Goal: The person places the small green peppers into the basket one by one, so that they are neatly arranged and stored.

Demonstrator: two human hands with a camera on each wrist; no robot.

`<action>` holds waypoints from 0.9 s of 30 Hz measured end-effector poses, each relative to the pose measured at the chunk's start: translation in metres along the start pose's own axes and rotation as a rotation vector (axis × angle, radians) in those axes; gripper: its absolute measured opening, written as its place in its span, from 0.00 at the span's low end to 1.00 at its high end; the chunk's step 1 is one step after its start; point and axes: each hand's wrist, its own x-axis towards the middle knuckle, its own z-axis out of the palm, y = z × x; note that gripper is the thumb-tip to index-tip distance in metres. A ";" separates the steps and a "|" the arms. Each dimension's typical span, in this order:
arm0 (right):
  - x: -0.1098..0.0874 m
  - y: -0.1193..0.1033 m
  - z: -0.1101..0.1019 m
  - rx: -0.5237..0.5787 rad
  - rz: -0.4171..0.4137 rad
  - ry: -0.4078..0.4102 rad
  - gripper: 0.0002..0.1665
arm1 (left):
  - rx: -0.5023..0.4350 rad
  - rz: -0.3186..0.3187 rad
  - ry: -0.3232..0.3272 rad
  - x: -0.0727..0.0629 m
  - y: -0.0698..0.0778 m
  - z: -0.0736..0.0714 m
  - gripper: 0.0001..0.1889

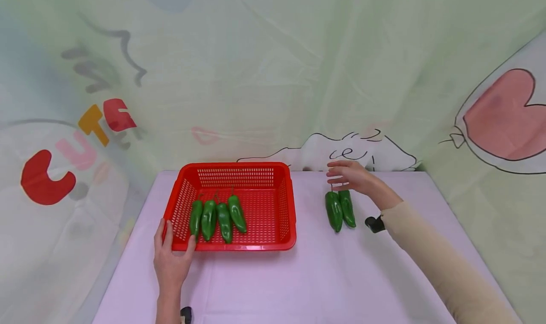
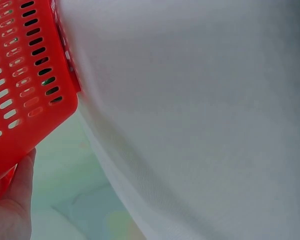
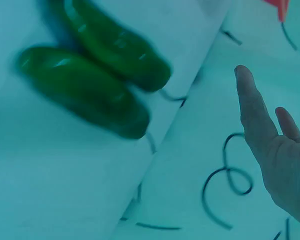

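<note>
Red basket point(image 1: 261, 212) with four peppers point(image 1: 209, 221) gripped at near left corner by left hand point(image 1: 172, 261); right hand point(image 1: 355, 177) held empty, outstretched, near pepper pair point(image 1: 334, 212) on counter point(image 1: 324, 276).

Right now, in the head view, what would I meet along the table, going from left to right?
Left hand, four green peppers in the red basket, two green peppers on the table, beige right sleeve.

Two loose green peppers point(image 1: 334, 212), apparently touching
</note>
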 end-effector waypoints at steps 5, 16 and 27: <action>-0.008 0.023 -0.023 -0.052 0.038 0.023 0.34 | 0.009 0.001 -0.001 0.000 0.000 -0.001 0.41; 0.001 0.074 -0.049 -0.045 0.106 0.134 0.34 | 0.000 0.009 0.010 0.000 -0.003 0.002 0.41; 0.019 0.097 -0.043 -0.019 0.143 0.146 0.36 | 0.005 0.016 0.013 0.001 -0.005 0.003 0.40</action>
